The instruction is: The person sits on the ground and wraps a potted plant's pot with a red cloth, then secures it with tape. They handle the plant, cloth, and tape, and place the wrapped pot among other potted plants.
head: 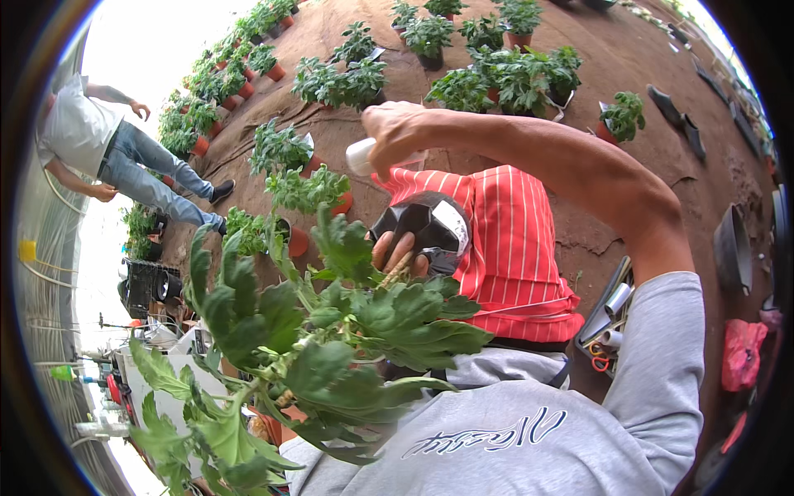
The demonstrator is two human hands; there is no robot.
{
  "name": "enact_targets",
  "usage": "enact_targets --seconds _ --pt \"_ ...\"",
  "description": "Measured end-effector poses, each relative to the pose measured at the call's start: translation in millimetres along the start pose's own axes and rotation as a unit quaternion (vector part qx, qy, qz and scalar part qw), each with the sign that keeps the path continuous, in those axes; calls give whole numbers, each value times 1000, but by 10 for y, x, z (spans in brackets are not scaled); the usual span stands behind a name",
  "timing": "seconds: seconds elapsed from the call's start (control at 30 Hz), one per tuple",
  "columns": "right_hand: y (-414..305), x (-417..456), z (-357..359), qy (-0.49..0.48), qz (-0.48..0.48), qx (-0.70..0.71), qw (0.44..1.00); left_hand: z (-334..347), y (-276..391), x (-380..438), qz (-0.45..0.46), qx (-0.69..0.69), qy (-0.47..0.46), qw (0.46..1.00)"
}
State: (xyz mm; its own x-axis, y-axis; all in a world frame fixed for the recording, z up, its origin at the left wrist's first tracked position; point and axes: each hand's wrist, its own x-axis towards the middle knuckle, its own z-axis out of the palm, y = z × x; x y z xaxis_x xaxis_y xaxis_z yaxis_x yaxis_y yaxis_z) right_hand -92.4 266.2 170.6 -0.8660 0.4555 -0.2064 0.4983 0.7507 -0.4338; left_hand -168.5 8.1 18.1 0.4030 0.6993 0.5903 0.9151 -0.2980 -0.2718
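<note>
My left hand (397, 251) is partly hidden by leaves; its fingers wrap around a black plastic pot (415, 220) tilted over my lap. A white and silvery patch shows on the pot's side. From it a woody stem (398, 271) leads toward a leafy green plant (335, 322), whose broad lobed leaves fill the lower left. My right hand (397, 136) is raised beyond the pot, closed on a white roll (360, 156). A bit of clear film (415, 160) shows beside that hand. Red striped cloth (515, 248) covers my lap.
Potted plants (428, 40) stand in groups on the brown ground cover (620, 56). At left stands another person (118, 142). A tray (589, 341) beside my right elbow holds white rolls and orange-handled scissors (599, 358). A black basin (732, 248) lies far right.
</note>
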Motion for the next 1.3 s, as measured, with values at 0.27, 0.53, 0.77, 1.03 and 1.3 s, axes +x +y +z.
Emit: enact_targets --seconds 0.27,0.53,0.77,1.03,1.3 --pt "111 242 376 13 -180 48 982 120 -30 -14 -157 -189 -24 969" --pt "557 390 661 -17 -119 94 988 -241 -345 438 -133 -294 -40 946" --pt "549 322 532 -104 -203 65 972 -181 -284 493 -176 -368 -9 913" --pt "736 142 293 -57 -75 187 978 -208 -336 598 -199 -393 -52 896" --pt "670 -88 179 -57 -43 270 960 -133 -458 719 -210 -415 -58 883"
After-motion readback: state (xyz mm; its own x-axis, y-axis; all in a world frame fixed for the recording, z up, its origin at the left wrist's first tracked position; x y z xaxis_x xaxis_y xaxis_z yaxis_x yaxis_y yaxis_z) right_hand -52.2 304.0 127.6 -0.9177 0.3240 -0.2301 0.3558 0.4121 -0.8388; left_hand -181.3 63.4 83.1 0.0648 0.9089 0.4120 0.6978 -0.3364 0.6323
